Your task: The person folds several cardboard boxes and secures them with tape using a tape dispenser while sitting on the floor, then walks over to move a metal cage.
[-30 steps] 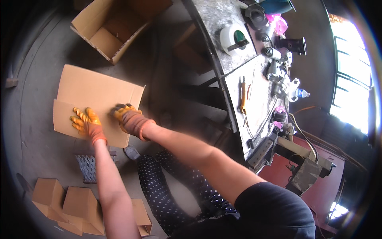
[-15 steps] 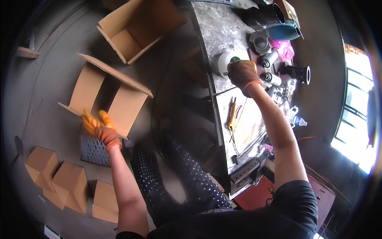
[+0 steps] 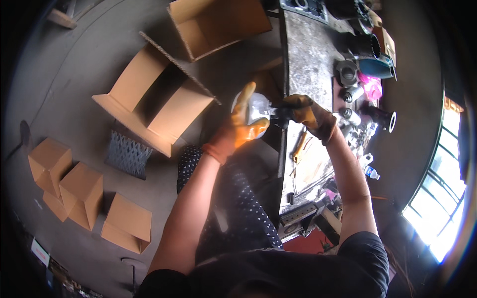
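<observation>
Both my hands wear orange gloves and meet just off the near edge of the workbench point(image 3: 308, 64). My left hand point(image 3: 241, 126) cups a white round object point(image 3: 258, 107) from the left and below. My right hand point(image 3: 309, 115) grips a dark piece point(image 3: 278, 116) sticking out of that object's right side. What the white object is I cannot tell. It hangs above my lap, to the right of an open cardboard box point(image 3: 164, 99) that lies on the floor with its flaps spread.
A second open box point(image 3: 218, 22) stands at the top. Three small closed boxes point(image 3: 74, 188) and a metal mesh piece point(image 3: 126, 156) lie on the floor at left. The bench holds metal fittings, a teal cup point(image 3: 375, 67), a yellow-handled tool point(image 3: 299, 146).
My right hand brought the white object off the bench toward me. My left hand left the mesh on the floor and rose to cup the object.
</observation>
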Motion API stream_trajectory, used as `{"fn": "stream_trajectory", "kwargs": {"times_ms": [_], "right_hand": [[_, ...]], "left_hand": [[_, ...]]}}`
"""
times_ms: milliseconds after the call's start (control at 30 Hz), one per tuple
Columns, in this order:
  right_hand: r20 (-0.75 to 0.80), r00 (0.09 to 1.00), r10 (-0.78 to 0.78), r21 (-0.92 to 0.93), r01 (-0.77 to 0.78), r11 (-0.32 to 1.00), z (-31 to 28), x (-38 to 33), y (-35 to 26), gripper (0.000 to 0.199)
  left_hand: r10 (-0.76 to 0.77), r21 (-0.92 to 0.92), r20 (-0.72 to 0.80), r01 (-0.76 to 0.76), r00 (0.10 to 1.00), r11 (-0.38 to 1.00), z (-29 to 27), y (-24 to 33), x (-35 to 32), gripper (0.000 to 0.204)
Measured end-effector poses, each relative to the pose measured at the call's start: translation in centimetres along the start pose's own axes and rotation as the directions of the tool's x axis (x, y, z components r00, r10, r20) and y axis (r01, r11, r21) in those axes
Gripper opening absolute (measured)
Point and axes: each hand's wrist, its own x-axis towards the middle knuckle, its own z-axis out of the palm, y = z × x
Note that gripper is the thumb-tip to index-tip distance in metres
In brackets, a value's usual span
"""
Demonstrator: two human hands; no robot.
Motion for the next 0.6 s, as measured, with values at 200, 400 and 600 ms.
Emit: {"fn": "stream_trajectory", "kwargs": {"times_ms": [200, 400, 600], "right_hand": [[0.289, 0.807, -0.514, -0.922, 0.379, 0.076, 14.8, 3.8, -4.4, 0.027], [0.513, 0.663, -0.545, -0.849, 0.486, -0.208, 25.4, 8.9, -9.9, 0.008], [-0.088, 0.968, -0.234, 0.149, 0.245, 0.958, 19.7, 18.0, -3.9, 0.026]], "left_hand": [[-0.567, -0.669, 0.124, 0.491, 0.814, 0.558, -10.5, 3.2, -5.7, 0.056], [-0.664, -0.862, -0.047, 0.305, 0.747, 0.404, -19.5, 4.0, -12.7, 0.048], [-0.749, -0.941, -0.205, 0.082, 0.63, 0.327, -30.8, 1.3, -17.9, 0.036]]}}
